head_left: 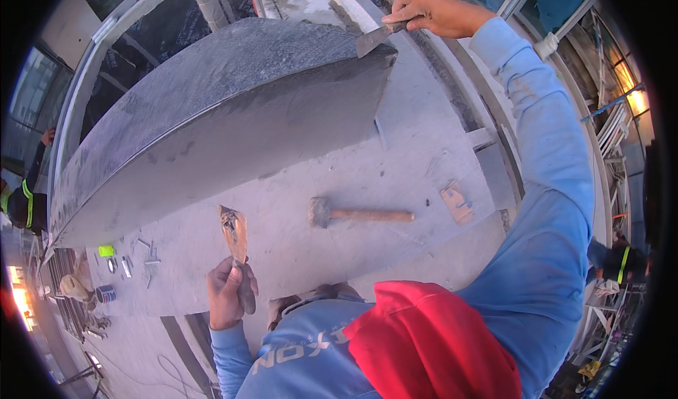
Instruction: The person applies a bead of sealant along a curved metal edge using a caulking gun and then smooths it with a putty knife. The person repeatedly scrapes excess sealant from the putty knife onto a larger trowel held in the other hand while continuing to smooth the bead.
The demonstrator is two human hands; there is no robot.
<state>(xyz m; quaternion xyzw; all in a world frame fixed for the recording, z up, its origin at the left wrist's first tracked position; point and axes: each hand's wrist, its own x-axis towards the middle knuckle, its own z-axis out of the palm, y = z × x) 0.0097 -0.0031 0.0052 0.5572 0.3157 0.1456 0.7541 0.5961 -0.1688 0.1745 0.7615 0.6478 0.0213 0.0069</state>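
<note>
My left hand (pixel 230 292) is closed round the handle of a pointed trowel (pixel 235 235), its blade up and smeared with a dark paste. At the far right end of a long grey stone slab (pixel 233 127), my right hand (pixel 439 12) grips a putty knife (pixel 372 42). The knife's flat blade meets the slab's top corner, as far as I can see. A mallet (pixel 371 216) with a wooden handle lies on the pale surface (pixel 304 254) between my arms and the slab. The slab has a rough upper face and a smoother near face.
A cardboard piece (pixel 458 203) lies right of the mallet. At left are a small can (pixel 105 294), a bright yellow-green item (pixel 106 251) and several small metal pieces (pixel 148 258). Other people (pixel 28 205) in reflective strips stand at the left and right edges.
</note>
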